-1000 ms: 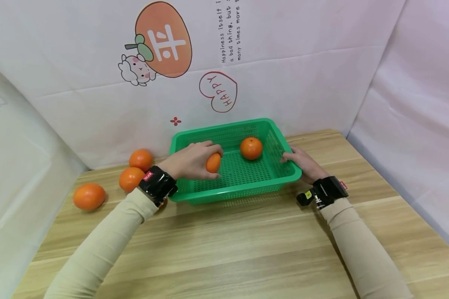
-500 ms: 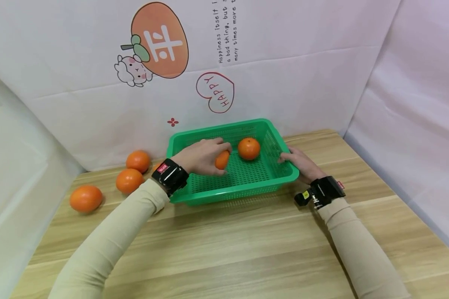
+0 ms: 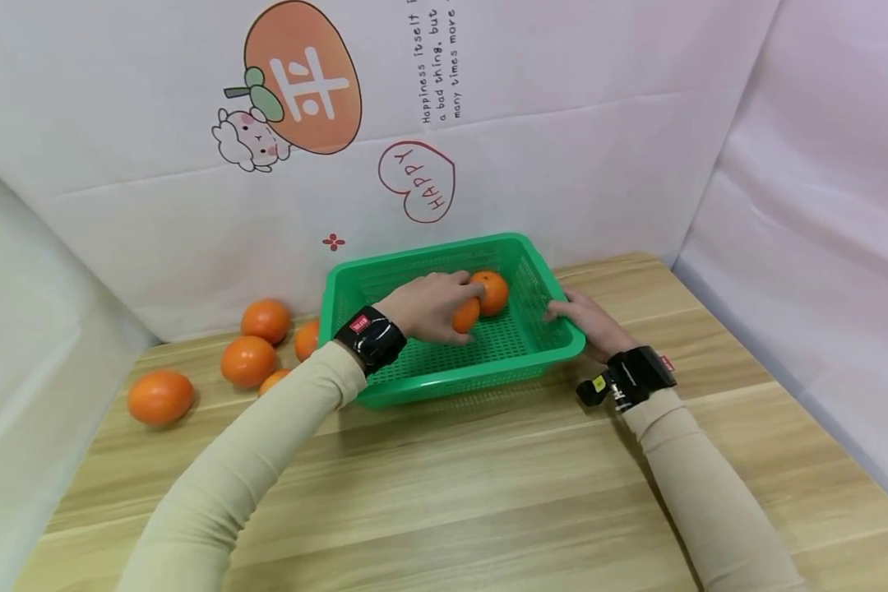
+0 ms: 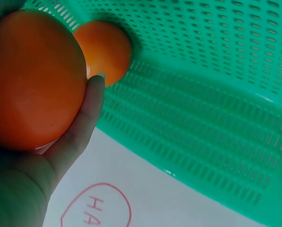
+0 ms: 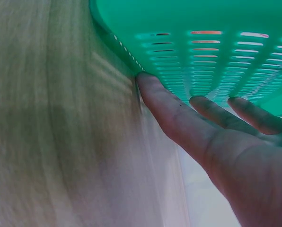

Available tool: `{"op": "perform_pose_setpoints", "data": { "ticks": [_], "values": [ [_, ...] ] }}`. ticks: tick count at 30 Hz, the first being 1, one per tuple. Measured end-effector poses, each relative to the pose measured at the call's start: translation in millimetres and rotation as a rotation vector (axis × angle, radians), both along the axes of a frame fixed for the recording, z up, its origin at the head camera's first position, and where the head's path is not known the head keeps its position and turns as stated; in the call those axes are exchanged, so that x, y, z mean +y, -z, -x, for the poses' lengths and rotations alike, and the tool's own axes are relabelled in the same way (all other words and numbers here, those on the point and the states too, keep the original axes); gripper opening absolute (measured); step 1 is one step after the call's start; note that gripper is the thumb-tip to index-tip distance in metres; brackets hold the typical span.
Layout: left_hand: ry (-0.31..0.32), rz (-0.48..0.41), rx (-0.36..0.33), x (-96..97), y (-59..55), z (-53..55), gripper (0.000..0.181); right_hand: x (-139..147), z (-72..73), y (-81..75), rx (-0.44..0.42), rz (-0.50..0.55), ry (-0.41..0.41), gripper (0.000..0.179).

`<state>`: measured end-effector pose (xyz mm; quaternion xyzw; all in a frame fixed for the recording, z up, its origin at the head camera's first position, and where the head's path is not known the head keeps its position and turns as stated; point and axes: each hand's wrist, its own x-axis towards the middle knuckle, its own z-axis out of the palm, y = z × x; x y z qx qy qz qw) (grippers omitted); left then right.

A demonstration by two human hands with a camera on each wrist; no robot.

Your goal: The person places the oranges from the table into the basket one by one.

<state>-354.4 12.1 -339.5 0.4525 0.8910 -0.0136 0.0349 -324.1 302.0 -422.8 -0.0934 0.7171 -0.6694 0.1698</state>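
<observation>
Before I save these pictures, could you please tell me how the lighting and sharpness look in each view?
Head: bright, with a soft sheen on the basket rim; left wrist: dimmer, left hand shaded; right wrist: the table looks blurred.

Table (image 3: 444, 485): one, light brown wood-grain top, matt, streaked with darker and paler bands running roughly crosswise; far right corner rounded; far edge set near a white printed cloth (image 3: 533, 181). Directly upon it: one green plastic basket (image 3: 462, 381), rectangular, perforated, placed toward the far edge, a soft shadow along its near side. Five orange fruits, all left of the basket: outermost fruit (image 3: 160, 398), well apart from the basket; middle fruit (image 3: 247, 362); rear fruit (image 3: 265, 321), close behind the middle one; inner fruit (image 3: 307, 339), just beside the basket, contact unclear; front fruit (image 3: 274, 381), mostly hidden by a sleeve (image 3: 266, 460).
</observation>
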Motion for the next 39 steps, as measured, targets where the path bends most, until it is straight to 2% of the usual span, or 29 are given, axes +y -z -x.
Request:
{"op": "perform_pose_setpoints", "data": {
  "ticks": [9, 13, 18, 26, 33, 36, 39],
  "values": [
    [0.033, 0.022, -0.003, 21.5, 12.8, 4.9, 0.057, -2.4, 0.0, -1.9, 0.007, -0.006, 0.016, 0.075],
    [0.050, 0.039, 0.005, 32.6, 19.9, 7.4, 0.062, -1.8, -0.2, 1.3, 0.004, -0.003, 0.018, 0.074],
    [0.060, 0.045, -0.021, 46.4, 24.7, 8.9, 0.068, -1.2, 1.7, 3.9, -0.009, 0.003, 0.009, 0.071],
    [0.040, 0.105, -0.051, 67.7, 30.6, 12.1, 0.071, 1.1, 3.5, 0.7, -0.005, -0.003, 0.003, 0.072],
    [0.030, 0.077, -0.106, 76.4, 30.7, 13.8, 0.067, 3.3, 3.1, -1.2, 0.002, 0.002, -0.009, 0.071],
    [0.028, 0.090, -0.110, 79.4, 30.7, 14.1, 0.068, 3.7, 3.2, -1.5, 0.004, 0.004, -0.002, 0.070],
    [0.022, 0.126, -0.122, 81.1, 35.8, 15.7, 0.072, 1.5, 4.0, 1.4, 0.000, 0.005, 0.001, 0.070]
  ]
}}
